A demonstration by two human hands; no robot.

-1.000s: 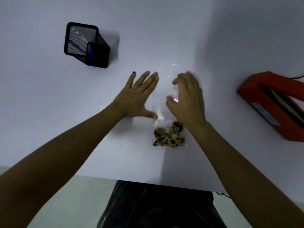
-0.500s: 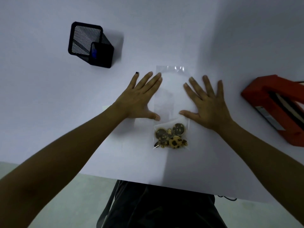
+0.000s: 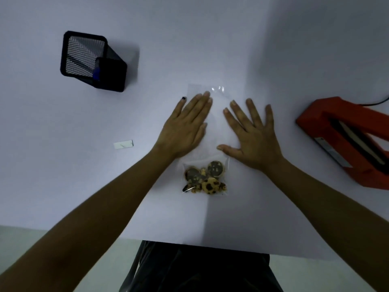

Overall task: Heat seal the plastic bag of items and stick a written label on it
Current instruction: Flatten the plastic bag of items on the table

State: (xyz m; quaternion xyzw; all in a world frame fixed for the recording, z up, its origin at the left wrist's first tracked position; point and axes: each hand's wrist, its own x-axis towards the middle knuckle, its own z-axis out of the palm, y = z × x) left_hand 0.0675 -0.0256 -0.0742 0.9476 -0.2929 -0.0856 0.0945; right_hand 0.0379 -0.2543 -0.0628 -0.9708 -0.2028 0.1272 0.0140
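A clear plastic bag (image 3: 216, 123) lies flat on the white table, its open end pointing away from me. Several brown spotted cookies (image 3: 205, 178) sit bunched at its near end. My left hand (image 3: 185, 125) lies palm down on the bag's left part, fingers together. My right hand (image 3: 250, 131) lies flat on the bag's right edge with fingers spread and the thumb across the bag above the cookies. Neither hand grips anything. A small white label (image 3: 123, 144) lies on the table left of my left forearm. The red heat sealer (image 3: 345, 140) stands at the right.
A black mesh pen holder (image 3: 90, 60) with a dark pen inside stands at the back left. The table's near edge (image 3: 189, 243) runs just in front of my lap. A black cable leaves the sealer at the far right.
My right hand went from curled over the bag to flat beside it, then slid back onto its right edge. My left hand moved right onto the bag. The label has come into view.
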